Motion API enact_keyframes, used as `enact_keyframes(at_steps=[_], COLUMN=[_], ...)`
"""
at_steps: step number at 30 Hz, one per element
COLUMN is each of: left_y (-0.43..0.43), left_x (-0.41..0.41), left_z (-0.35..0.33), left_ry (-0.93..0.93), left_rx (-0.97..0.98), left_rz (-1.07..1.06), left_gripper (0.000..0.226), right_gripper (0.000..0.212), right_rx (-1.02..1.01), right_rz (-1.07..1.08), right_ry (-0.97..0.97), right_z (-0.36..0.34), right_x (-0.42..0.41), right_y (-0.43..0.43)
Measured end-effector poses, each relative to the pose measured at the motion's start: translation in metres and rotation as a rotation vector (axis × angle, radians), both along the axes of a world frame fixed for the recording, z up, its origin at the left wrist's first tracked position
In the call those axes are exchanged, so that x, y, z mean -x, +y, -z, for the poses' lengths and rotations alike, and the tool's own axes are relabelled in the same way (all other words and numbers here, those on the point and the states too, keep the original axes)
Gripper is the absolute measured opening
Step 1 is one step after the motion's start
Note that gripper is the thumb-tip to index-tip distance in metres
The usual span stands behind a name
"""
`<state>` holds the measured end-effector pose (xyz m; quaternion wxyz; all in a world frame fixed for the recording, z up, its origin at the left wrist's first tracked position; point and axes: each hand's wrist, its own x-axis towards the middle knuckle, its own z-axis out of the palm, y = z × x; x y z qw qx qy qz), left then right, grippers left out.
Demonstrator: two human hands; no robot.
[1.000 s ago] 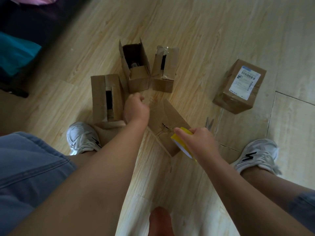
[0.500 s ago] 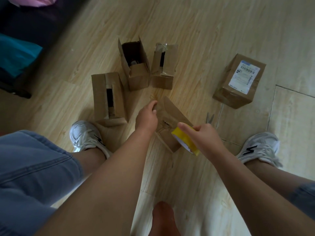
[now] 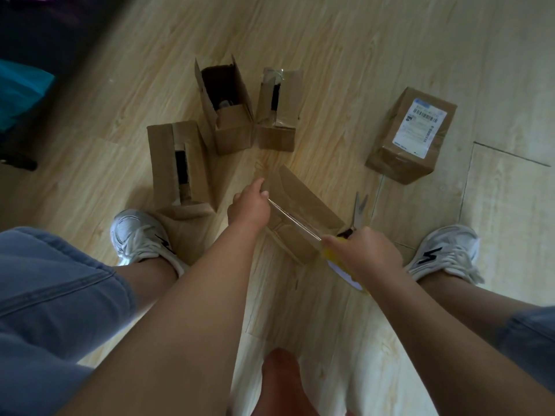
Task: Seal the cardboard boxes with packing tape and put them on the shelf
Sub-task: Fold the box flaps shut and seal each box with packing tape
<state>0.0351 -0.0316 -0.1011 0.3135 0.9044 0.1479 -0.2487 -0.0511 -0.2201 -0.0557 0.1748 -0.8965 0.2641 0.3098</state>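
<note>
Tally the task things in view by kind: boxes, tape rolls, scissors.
Cardboard boxes: 5 (box being taped, open-topped box, left gapped box, small gapped box, labelled box)
Tape roll: 1
Scissors: 1
Total: 7

This looks like a room in a home: a pale wood-look plank floor (image 3: 375, 40) fills the view, and at ten o'clock a dark piece of furniture (image 3: 51, 43) carries a teal cloth (image 3: 21, 91). Small used cardboard boxes (image 3: 232, 130) stand straight on the floor around twelve o'clock. At two o'clock a taped box (image 3: 393, 163) bears a shipping label (image 3: 422, 127), near household scissors (image 3: 359, 207).
</note>
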Motion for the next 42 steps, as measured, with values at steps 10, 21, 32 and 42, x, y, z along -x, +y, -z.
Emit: enact_keyframes(at_steps=[10,21,32,42], left_y=[0.0,-0.017,-0.012,-0.014], left_x=[0.002,0.047,0.044,0.064], left_z=[0.002,-0.006,-0.015,-0.017], left_ry=[-0.024,-0.223,0.05,0.099], left_rx=[-0.033,-0.257,-0.392,-0.4], left_rz=[0.039,0.299,0.652,0.709], left_gripper=[0.045,0.055,0.066,0.064], right_gripper=[0.052,0.052,0.055,0.053], right_rx=[0.019,-0.041,-0.052,-0.029], right_rz=[0.025,0.064,0.058,0.041], right_ry=[0.031,0.085,0.088,0.097], right_z=[0.011,0.024,0.03,0.033], right_x=[0.005,0.005,0.006,0.007], right_y=[0.004,0.005,0.01,0.012])
